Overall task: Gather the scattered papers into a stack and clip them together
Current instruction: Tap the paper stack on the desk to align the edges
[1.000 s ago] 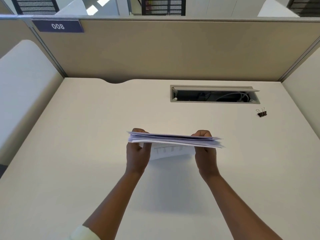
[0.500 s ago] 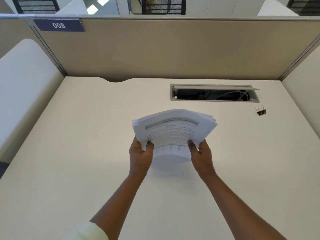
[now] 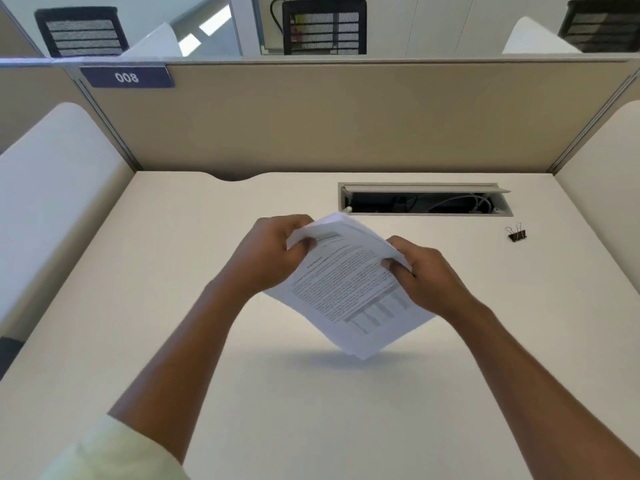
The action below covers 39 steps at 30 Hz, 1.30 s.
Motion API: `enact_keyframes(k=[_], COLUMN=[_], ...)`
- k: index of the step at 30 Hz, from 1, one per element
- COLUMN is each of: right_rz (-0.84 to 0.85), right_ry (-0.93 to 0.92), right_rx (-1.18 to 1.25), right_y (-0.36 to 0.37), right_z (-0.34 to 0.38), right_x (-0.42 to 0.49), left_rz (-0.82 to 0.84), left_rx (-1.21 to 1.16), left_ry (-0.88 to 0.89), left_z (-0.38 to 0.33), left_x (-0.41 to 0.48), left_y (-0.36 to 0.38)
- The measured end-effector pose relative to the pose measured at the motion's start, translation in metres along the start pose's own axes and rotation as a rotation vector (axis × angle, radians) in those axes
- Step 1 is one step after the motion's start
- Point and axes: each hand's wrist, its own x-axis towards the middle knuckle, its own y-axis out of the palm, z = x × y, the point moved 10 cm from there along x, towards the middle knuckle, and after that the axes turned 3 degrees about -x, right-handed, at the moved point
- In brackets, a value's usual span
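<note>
While both hands grip it, one stack of papers (image 3: pixel 346 285) hangs tilted over the middle of the desk (image 3: pixel 138 306), its lowest corner pointing down at six o'clock above its own shadow. The left hand (image 3: pixel 270 258) pinches the stack's upper corner at about ten o'clock, thumb on the printed face. The right hand (image 3: pixel 426 275) clamps the edge at about three o'clock, fingers curled round it.

I count two hands, one stack, and one black binder clip (image 3: pixel 516 233), which lies by itself on the desk at two o'clock from the papers, well apart from them. One pale sleeve (image 3: pixel 114 452) shows on the left arm. One number plate (image 3: pixel 127 77) reading 008 sits on the partition (image 3: pixel 346 116) at eleven o'clock, and three dark chair backs show beyond it, all cut off by its top edge.

How many sheets are in the stack cannot be counted, and the print on the top page is too blurred to read. The left hand's fingertips are hidden behind the paper.

At one o'clock one cable slot (image 3: pixel 424 199) is sunk into the desk with its lid raised. Pale cables and dark shapes lie inside, mostly lost in shadow.
</note>
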Motion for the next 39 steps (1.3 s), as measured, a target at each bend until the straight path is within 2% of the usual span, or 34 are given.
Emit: enact_keyframes(k=[3, 6, 8, 11, 13, 17, 22, 25, 31, 35, 39], right_rz=[0.081, 0.066, 0.025, -0.007, -0.036, -0.119, -0.242, -0.344, -0.352, -0.410, -0.490], right_ry=[0.088, 0.279, 0.388, 0.452, 0.482, 0.511, 0.452, 0.489, 0.610, 0.630, 0.609], right_rx=[0.099, 0.258, 0.525, 0.944, 1.037, 0.939, 0.860, 0.872, 0.839, 0.858, 0.858], right_y=[-0.015, -0.026, -0.016, 0.019, 0.040, 0.061, 0.052, 0.053, 0.097, 0.096, 0.087], right_z=[-0.019, -0.072, -0.098, -0.096, -0.092, -0.096, -0.094, -0.096, -0.121, -0.127, -0.129], right_x=[-0.003, -0.016, -0.028, -0.039, -0.044, -0.048, -0.042, -0.046, -0.064, -0.063, -0.061], left_rz=[-0.048, -0.126, -0.138, -0.169, -0.190, -0.242, -0.347, -0.428, -0.458, -0.567, -0.648], left_rx=[-0.148, -0.448, -0.614, -0.856, -0.949, -0.960, -0.897, -0.866, -0.788, -0.843, -0.900], left_ry=[-0.065, -0.159, -0.231, -0.343, -0.396, -0.438, -0.365, -0.345, -0.412, -0.471, -0.414], left_z=[0.019, 0.054, 0.080, 0.116, 0.134, 0.154, 0.149, 0.152, 0.178, 0.188, 0.182], left_x=[-0.003, -0.015, -0.027, -0.045, -0.055, -0.065, -0.068, -0.071, -0.087, -0.088, -0.083], left_y=[-0.008, -0.015, -0.007, 0.016, 0.034, 0.055, 0.052, 0.050, 0.089, 0.093, 0.085])
